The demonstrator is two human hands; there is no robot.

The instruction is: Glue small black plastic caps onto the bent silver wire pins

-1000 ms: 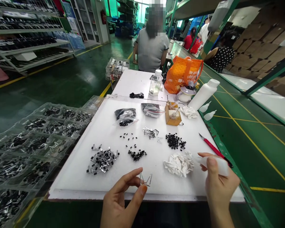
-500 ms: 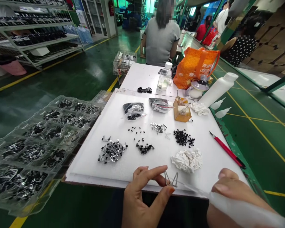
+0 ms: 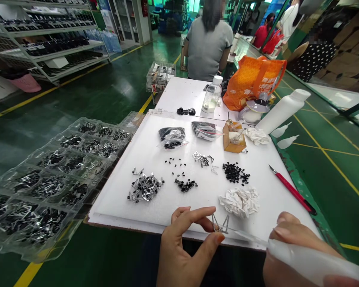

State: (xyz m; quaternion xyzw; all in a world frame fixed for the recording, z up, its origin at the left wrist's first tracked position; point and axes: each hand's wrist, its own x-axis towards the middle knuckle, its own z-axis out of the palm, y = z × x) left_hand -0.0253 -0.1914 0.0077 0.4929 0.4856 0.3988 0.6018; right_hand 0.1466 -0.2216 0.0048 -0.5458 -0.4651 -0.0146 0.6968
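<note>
Between thumb and forefinger of my left hand (image 3: 188, 243) is a small bent metal bracket (image 3: 224, 225) with thin zigzag legs. My right hand (image 3: 296, 247) is wrapped around a translucent white squeeze bottle (image 3: 314, 259). Its long thin nozzle (image 3: 248, 236) points left, with the tip at or very near the bracket; contact cannot be made out. Just beyond my hands lies crumpled white tissue (image 3: 241, 201). Farther up the board are a heap of small black pieces (image 3: 233, 172), loose bare brackets (image 3: 202, 158) and a pile of brackets with black ends (image 3: 145, 188).
A red craft knife (image 3: 291, 189) lies along the right edge. Behind are zip bags (image 3: 172, 137), a small wooden box (image 3: 235, 142), a white bottle (image 3: 284, 111) and an orange bag (image 3: 254, 81). A compartment tray (image 3: 77, 159) of parts stands left. A person (image 3: 209, 44) sits ahead.
The whole view has shifted slightly, so the table and both hands appear a little farther right. The nozzle stays close to the bracket, and both grips look the same.
</note>
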